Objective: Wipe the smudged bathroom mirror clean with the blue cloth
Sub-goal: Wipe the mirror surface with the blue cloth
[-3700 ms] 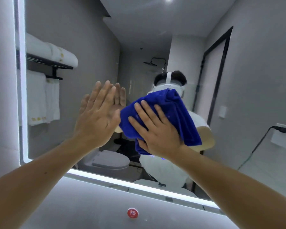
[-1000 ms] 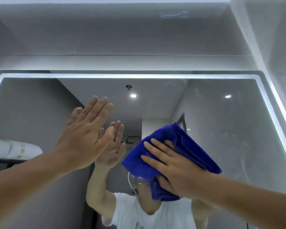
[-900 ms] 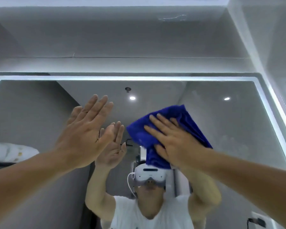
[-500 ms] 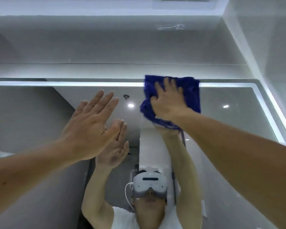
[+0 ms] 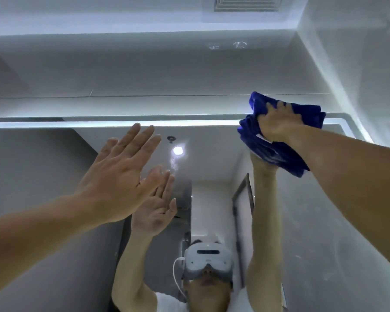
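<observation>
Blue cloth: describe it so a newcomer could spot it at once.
Find the big wall mirror with the glowing strip along its top edge. Near that strip's right end, the right hand grips a bunched blue cloth. It is the only deep blue thing among grey and white surfaces; the left hand beside it is empty.

The blue cloth (image 5: 279, 156) is hiding part of the lit top edge of the mirror (image 5: 43, 167), whose bottom the frame is cutting off.

Right hand (image 5: 277, 124) is up at the mirror's (image 5: 324, 221) top right corner, with the cloth (image 5: 275, 152) bunched under it over the upper edge. Left hand (image 5: 119, 176) is lower, left of centre, in front of the glass. Vent (image 5: 245, 3) in the ceiling above.
</observation>
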Demonstrator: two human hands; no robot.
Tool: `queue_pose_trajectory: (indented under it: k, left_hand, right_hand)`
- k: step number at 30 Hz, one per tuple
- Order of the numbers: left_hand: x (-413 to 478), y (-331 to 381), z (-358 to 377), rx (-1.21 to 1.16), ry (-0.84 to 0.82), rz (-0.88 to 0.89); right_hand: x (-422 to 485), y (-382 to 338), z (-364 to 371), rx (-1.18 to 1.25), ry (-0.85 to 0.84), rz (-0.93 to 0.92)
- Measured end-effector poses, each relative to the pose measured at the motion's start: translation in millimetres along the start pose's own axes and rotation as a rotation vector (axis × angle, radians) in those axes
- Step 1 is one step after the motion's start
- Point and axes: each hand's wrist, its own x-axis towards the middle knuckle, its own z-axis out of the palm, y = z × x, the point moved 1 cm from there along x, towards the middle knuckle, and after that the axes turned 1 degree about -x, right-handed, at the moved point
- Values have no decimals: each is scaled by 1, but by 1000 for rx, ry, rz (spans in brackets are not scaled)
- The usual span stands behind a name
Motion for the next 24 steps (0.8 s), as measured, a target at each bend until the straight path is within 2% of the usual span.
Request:
queue_pose_trajectory:
  k: [3,6,11,13,15,18,20,22,24]
  left_hand:
    - [0,1,0,-5,-9,-15]
    - [2,13,4,-31,-12,-16]
    - [12,36,5,-41,5,13]
    - [17,40,5,-35,10,13]
    - [21,41,5,-27,11,10]
    - [22,40,5,-11,-5,15]
    - [22,38,5,11,-15,28]
    - [21,36,4,33,-19,44]
    - [21,34,3,36,-12,48]
  right_hand:
    - [-21,-2,14,4,72,-62]
    - [-67,-14,31,-2,84,-288]
    - [-131,-16,52,-33,2,-681]
    - [-120,-4,43,-31,-42,-747]
    - [-91,8,31,-63,-19,-675]
    - [-34,14,9,-50,-5,-342]
    - [-6,6,4,-14,-34,-194]
    - [4,-4,7,23,-43,-132]
    - [0,-9,15,13,21,-150]
